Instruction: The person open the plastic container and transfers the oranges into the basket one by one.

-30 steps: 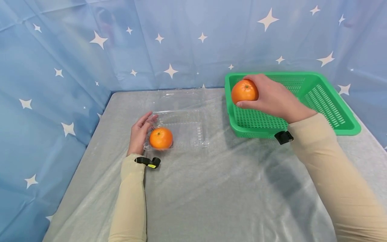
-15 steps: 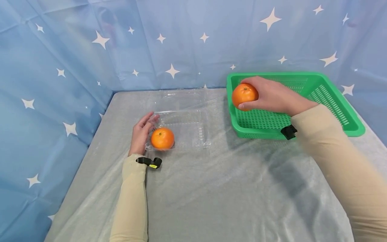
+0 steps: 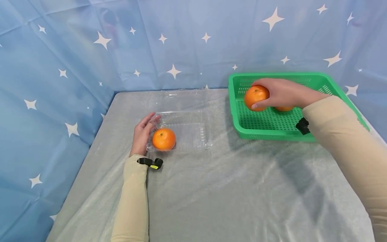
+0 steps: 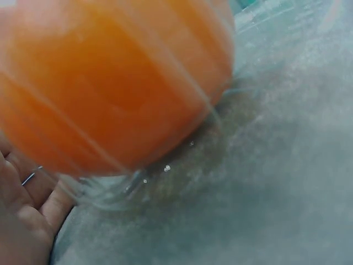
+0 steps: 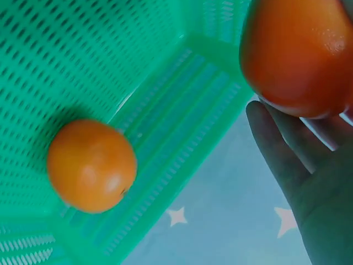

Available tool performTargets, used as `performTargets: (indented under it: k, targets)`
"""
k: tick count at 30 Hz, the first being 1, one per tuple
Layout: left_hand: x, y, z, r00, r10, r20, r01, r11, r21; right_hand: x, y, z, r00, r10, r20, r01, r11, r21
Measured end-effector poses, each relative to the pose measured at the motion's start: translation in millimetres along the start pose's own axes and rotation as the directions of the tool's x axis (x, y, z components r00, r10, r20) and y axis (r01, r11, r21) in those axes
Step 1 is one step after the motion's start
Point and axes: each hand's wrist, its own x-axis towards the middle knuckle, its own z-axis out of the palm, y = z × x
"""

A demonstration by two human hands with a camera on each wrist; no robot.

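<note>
My right hand (image 3: 279, 92) holds an orange (image 3: 256, 97) over the left part of a green basket (image 3: 272, 135), thumb on its near side. In the right wrist view the held orange fills the upper right corner. A second orange (image 5: 91, 165) lies on the basket's bottom, partly hidden by my right hand in the head view. My left hand (image 3: 142, 134) rests along the left side of a clear plastic clamshell box (image 3: 190, 134), its fingers loosely bent against the wall. Inside, a third orange (image 3: 164, 139) sits in the near left corner, close to that hand.
The clamshell's lid (image 3: 182, 98) lies folded back, away from me. A grey cloth (image 3: 211, 195) covers the table. Behind it and to the left hangs a blue curtain (image 3: 187, 50) with white stars. Both wrists carry small black cameras.
My right hand has moved slightly to the right over the basket with the orange, and another orange in the basket now shows beneath it. The left hand stays at the clamshell.
</note>
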Motion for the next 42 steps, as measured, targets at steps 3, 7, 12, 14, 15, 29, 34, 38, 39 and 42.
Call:
performTargets:
  k: [3, 7, 12, 14, 15, 29, 34, 38, 39, 42]
  targets:
    - [-0.6, 0.8, 0.2, 1.0, 0.001, -0.004, -0.001, 1.0, 0.01, -2.1, 8.1, -1.1, 1.0, 0.012, 0.02, -0.012, 1.0, -0.027]
    - [-2.1, 1.4, -0.2, 1.0, -0.006, -0.002, 0.006, 1.0, 0.023, -5.0, 23.0, -0.7, 0.998, 0.042, 0.044, -0.041, 0.999, -0.027]
    - [-3.8, 1.4, -0.7, 1.0, -0.01, 0.003, 0.01, 1.0, 0.027, -8.7, 45.2, 0.6, 0.994, 0.09, 0.059, -0.091, 0.996, 0.019]
    - [-4.0, 1.4, -1.1, 1.0, -0.009, 0.003, 0.009, 0.999, 0.03, -10.2, 53.6, 0.0, 0.992, 0.107, 0.063, -0.109, 0.993, 0.038]
    - [-4.1, 1.6, -1.1, 1.0, -0.008, 0.002, 0.008, 1.0, 0.029, -10.9, 57.8, -0.6, 0.991, 0.113, 0.066, -0.117, 0.992, 0.049]
    - [4.3, -11.2, -4.9, 1.0, -0.009, -0.014, 0.009, 1.0, 0.027, -22.2, 98.1, -5.8, 0.993, 0.111, 0.047, -0.114, 0.991, 0.064]
    - [5.8, -13.6, -5.6, 1.0, -0.01, -0.02, 0.011, 0.999, 0.033, -22.9, 102.6, -5.6, 0.987, 0.111, 0.112, -0.12, 0.99, 0.072]
    - [2.4, -6.1, -2.7, 1.0, -0.009, -0.01, 0.009, 1.0, 0.024, -23.7, 105.2, -3.1, 0.977, 0.125, 0.173, -0.147, 0.982, 0.119]
    - [1.2, -4.1, -1.8, 1.0, -0.007, -0.005, 0.008, 1.0, 0.024, -24.1, 105.5, -2.4, 0.973, 0.133, 0.189, -0.16, 0.978, 0.135]
    - [-2.3, 0.9, -0.1, 1.0, -0.004, 0.003, 0.004, 1.0, 0.019, -24.5, 106.6, 0.9, 0.963, 0.147, 0.226, -0.19, 0.965, 0.181]
